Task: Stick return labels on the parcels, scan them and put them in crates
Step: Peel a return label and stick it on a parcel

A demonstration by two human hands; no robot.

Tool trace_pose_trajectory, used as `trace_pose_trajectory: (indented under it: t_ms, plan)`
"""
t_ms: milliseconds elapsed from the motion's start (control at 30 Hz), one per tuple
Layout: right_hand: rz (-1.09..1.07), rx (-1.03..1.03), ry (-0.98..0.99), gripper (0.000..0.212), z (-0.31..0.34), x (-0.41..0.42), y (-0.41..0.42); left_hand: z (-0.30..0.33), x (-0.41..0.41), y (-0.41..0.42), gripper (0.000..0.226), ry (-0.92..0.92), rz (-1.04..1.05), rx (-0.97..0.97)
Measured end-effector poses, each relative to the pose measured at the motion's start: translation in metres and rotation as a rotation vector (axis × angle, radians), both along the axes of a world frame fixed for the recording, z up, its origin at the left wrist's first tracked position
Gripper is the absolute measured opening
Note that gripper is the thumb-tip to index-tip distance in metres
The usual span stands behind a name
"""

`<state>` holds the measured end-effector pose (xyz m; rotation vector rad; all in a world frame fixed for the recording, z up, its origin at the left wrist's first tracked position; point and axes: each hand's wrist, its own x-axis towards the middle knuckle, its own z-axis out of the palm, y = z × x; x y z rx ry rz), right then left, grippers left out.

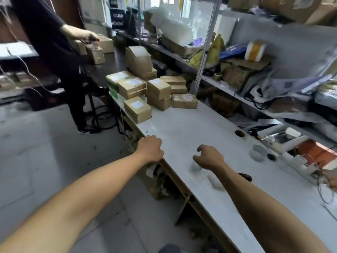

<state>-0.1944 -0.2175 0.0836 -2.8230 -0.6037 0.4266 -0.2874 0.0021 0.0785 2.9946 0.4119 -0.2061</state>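
Several brown cardboard parcels (149, 92) with white labels are stacked at the far end of the white table (191, 125). The nearest one (137, 109) lies at the table's left edge. My left hand (150, 147) rests at the table's left edge with its fingers curled under, holding nothing that I can see. My right hand (208, 157) hovers over the table with loosely curled fingers, just above a small pale round object (197, 166). Both hands are well short of the parcels.
Another person in dark clothes (54, 42) stands at the far left handling boxes (95, 52) on a dark table. Metal shelving (206, 52) full of bags and cartons runs along the right. A tape roll (258, 153) and a power strip (299, 162) lie on the table's right side.
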Motion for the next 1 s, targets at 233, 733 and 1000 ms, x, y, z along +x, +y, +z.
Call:
trace_pose_trajectory:
  t_ms: [233,733,1000]
  plan:
    - [0.073,0.021,0.047,0.049,-0.023,0.079,0.094,-0.025,0.055,0.08,0.034,0.049,0.104,-0.09]
    - [0.155,0.24,0.327,0.057,-0.072,0.231,0.304,-0.057,0.19,0.241,0.025,-0.016,0.527,-0.425]
    - [-0.152,0.379,0.832,0.044,-0.111,0.248,0.366,-0.078,0.251,0.321,0.073,-0.035,0.61,-0.453]
